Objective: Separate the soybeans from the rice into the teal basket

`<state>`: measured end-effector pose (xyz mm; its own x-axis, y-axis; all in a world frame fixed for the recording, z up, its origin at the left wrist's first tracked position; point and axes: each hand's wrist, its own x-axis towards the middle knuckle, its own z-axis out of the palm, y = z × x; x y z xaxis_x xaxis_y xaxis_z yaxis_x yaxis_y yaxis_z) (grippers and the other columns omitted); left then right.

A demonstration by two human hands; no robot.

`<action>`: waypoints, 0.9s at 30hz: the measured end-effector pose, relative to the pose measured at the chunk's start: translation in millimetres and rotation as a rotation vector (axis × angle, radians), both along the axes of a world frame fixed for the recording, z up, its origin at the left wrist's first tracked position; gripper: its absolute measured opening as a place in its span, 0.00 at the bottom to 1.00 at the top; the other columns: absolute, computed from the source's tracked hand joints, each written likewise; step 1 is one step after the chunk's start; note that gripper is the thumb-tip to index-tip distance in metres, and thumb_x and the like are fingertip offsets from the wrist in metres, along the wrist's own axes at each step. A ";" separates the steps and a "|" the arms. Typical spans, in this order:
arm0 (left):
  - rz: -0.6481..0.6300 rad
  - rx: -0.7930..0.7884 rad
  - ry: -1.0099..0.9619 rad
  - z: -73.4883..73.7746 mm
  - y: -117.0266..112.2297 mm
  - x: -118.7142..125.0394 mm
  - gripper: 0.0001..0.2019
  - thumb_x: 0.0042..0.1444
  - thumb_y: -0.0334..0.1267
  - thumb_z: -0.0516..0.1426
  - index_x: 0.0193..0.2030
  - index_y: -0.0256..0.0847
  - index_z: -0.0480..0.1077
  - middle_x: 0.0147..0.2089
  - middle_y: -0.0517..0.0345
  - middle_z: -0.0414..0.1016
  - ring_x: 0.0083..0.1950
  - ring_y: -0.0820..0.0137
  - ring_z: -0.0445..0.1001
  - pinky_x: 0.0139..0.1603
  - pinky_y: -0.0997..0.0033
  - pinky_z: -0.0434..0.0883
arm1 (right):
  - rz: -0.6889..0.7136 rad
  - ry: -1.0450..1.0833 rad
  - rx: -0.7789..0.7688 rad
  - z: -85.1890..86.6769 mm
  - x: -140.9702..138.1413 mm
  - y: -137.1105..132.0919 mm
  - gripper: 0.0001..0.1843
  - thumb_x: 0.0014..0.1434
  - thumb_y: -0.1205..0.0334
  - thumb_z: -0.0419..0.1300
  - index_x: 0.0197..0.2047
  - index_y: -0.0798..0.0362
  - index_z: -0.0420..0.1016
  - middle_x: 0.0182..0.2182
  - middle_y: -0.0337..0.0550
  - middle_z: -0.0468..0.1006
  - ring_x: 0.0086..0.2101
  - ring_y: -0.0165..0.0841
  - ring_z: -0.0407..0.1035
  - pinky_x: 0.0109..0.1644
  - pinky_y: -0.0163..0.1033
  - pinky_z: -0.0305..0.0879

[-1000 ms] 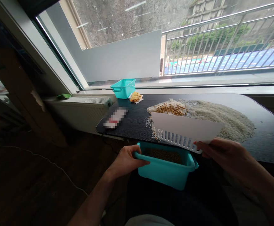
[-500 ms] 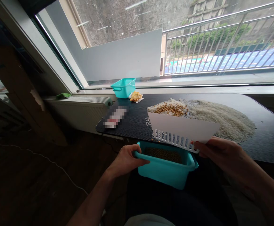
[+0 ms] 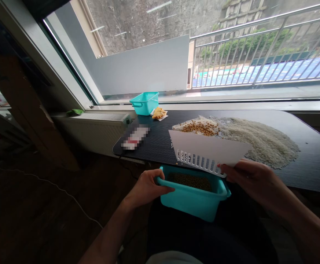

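Observation:
My left hand [image 3: 151, 186] grips the left rim of a turquoise plastic bin [image 3: 190, 201], thumb outside along its near wall. Small brown beans [image 3: 191, 180] cover the bin's floor. The bin sits over my lap, just below the table's front edge. In my right hand [image 3: 245, 171] is a white plastic sheet with a row of slots [image 3: 208, 146], pinched at its right end. It is tilted above the table edge and the bin's far side. Beyond it lie golden-brown beans [image 3: 201, 127] beside a wide heap of white rice [image 3: 261, 141]; the sheet hides part of both.
A second turquoise bin [image 3: 146, 103] stands at the table's back left, beside a piece of flat yellowish food on a white napkin [image 3: 160, 113]. A blurred-out flat object [image 3: 135, 137] lies near the left edge of the dark table [image 3: 161, 137]. A radiator [image 3: 99, 126] is left of the table.
My right hand has shifted the slotted sheet slightly left along the table edge. My left hand keeps its hold on the bin, which has stayed in place.

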<state>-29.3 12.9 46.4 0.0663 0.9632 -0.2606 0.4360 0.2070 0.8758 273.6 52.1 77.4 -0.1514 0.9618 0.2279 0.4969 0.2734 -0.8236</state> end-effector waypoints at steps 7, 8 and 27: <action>0.022 0.015 0.042 -1.7 -0.4 -4.6 0.22 0.40 0.49 0.72 0.26 0.41 0.64 0.21 0.70 0.58 0.26 0.77 0.57 0.26 0.75 0.53 | 0.110 0.064 -0.113 12.9 -13.5 2.5 0.30 0.50 0.28 0.66 0.24 0.49 0.81 0.22 0.41 0.77 0.23 0.33 0.67 0.24 0.37 0.67; 0.023 0.023 0.045 -1.6 -0.4 -5.1 0.22 0.40 0.49 0.72 0.26 0.41 0.64 0.21 0.70 0.58 0.26 0.76 0.57 0.27 0.75 0.53 | 0.094 0.067 -0.106 14.1 -11.9 2.5 0.29 0.50 0.28 0.66 0.23 0.48 0.80 0.21 0.41 0.76 0.22 0.33 0.66 0.24 0.38 0.66; 0.033 0.021 0.000 -7.7 -0.6 -10.8 0.22 0.42 0.48 0.72 0.26 0.41 0.64 0.22 0.70 0.59 0.26 0.76 0.57 0.27 0.75 0.55 | -0.005 -0.017 -0.044 13.5 -12.9 12.6 0.31 0.49 0.27 0.64 0.18 0.48 0.75 0.17 0.38 0.71 0.21 0.31 0.62 0.24 0.37 0.59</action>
<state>-40.1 12.3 38.7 0.0347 0.9701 -0.2401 0.4297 0.2024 0.8800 260.6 64.7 91.0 -0.1496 0.9716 0.1833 0.5122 0.2347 -0.8262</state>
